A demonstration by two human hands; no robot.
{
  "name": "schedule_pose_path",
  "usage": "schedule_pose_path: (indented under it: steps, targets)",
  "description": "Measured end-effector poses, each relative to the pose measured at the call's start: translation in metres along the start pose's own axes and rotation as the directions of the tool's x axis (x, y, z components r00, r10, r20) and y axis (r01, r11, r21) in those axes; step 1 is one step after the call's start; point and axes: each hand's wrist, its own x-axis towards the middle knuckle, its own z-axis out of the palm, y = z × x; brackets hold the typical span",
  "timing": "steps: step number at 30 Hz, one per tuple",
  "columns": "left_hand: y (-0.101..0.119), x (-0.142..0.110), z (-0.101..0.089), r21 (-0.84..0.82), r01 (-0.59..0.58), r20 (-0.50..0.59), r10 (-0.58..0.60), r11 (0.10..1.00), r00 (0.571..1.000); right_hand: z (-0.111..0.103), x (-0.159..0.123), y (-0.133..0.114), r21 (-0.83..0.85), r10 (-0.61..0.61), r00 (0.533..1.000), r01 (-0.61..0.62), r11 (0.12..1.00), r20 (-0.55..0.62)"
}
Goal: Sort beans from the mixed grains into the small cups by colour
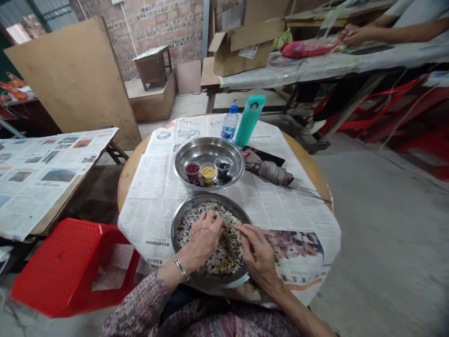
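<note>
The near metal bowl [219,280] holds a wide layer of mixed grains [189,220]: whitish, dark and yellow pieces lie together in it. In the far metal bowl [196,149] there are three small clear cups, side by side. The left cup [192,177] contains dark red beans [192,168], the middle cup [208,180] contains yellow beans [208,172], and the right cup [223,174] contains dark pieces [223,165]. So a part appears separated by colour, while much is mixed in the near bowl; the exact share cannot be told. Some loose pieces lie around the cups, on the bottom of the far bowl.

The person's left hand [205,236] is over the near bowl, with its fingers bent down among the mixed grains. The fingertips are partly hidden, so one cannot tell if they pinch any piece. The right hand [259,260] reaches in from the right side of the same bowl. Its index finger and thumb are close together just above the grains, the other fingers being curled; whether a piece is between them is too small to see.

Both bowls are on the round table [308,164], which is covered with newspaper [147,187]. A water bottle [229,126] and a green flask [249,121] stand behind the far bowl.
</note>
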Motion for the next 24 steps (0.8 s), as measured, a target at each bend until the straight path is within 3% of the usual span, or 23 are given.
schedule_pose_path:
  steps: [4,8,13,16,20,24]
  targets:
    - [-0.004,0.008,0.006,0.020,-0.086,-0.030,0.086,0.996,0.996,-0.001,-0.001,-0.001,0.007,0.000,0.998,0.000,1.000,-0.063]
    - [0.002,0.013,0.015,0.031,-0.304,0.064,0.302,0.952,0.951,-0.001,-0.001,-0.001,-0.014,0.004,0.996,-0.005,1.000,-0.094]
    - [0.008,0.016,0.011,0.039,-0.404,0.217,0.387,0.914,0.896,0.001,0.002,0.001,-0.046,-0.075,0.989,0.069,0.997,-0.128]
    - [-0.001,0.009,0.001,0.053,-0.364,0.219,0.345,0.930,0.913,0.002,0.003,0.000,-0.059,-0.129,0.980,0.122,0.991,-0.149]
    - [-0.023,-0.016,-0.013,0.103,-0.186,0.151,0.170,0.977,0.974,0.001,0.005,-0.002,-0.046,-0.124,0.981,0.119,0.992,-0.150]
    - [-0.033,-0.044,-0.022,0.063,-0.085,0.187,0.072,0.994,0.980,0.002,0.004,-0.003,-0.036,-0.112,0.984,0.108,0.994,-0.141]
